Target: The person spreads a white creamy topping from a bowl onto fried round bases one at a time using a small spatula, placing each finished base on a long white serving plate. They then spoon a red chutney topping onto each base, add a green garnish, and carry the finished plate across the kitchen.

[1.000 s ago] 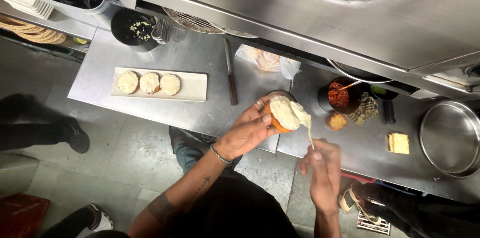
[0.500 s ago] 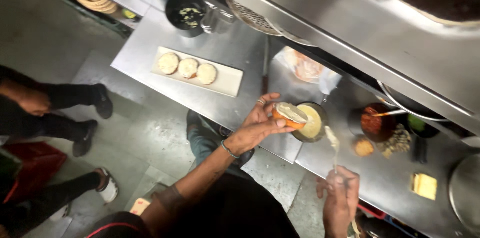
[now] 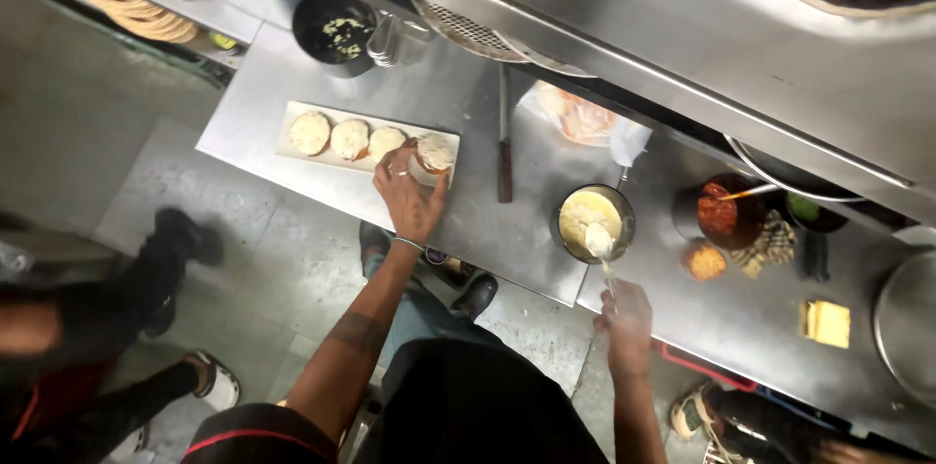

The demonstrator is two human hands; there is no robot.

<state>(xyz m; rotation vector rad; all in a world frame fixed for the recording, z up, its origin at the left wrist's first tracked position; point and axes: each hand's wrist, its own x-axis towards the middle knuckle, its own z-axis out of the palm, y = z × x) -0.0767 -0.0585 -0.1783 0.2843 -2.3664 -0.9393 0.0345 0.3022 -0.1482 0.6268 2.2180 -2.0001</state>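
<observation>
Stainless steel, brushed and dull grey, is forming the flat counter (image 3: 468, 230) that is carrying everything in view. Left hand (image 3: 409, 196) is resting at the right end of a long white rectangular tray (image 3: 331, 160), its fingers curling around a small round bun (image 3: 434, 154) topped with a pale, creamy layer; the bun is sitting at the tray's right end, just beside three more topped rounds (image 3: 349, 137) lying in a row. Right hand (image 3: 626, 320) is closing in a fist-like pinch on the thin handle of a spoon (image 3: 603, 254), whose bowl is carrying a blob of the same pale spread and is hanging over the near rim of a small round metal pot (image 3: 592, 222). That pot is holding a smooth yellowish-white paste. To its right a dark round container (image 3: 720, 215) is holding a red, glossy sauce with a utensil handle leaning in it. Near that, a crumbed orange-brown patty (image 3: 706, 261) is lying on the steel, and a square yellow slice (image 3: 827, 323) is lying well apart, further right. A dark-handled knife (image 3: 504, 147) is lying between tray and pot. A crinkled clear plastic bag (image 3: 583, 118) is sitting behind the pot. A dark round bowl (image 3: 336, 30) with pale chopped bits is standing behind the tray.
</observation>
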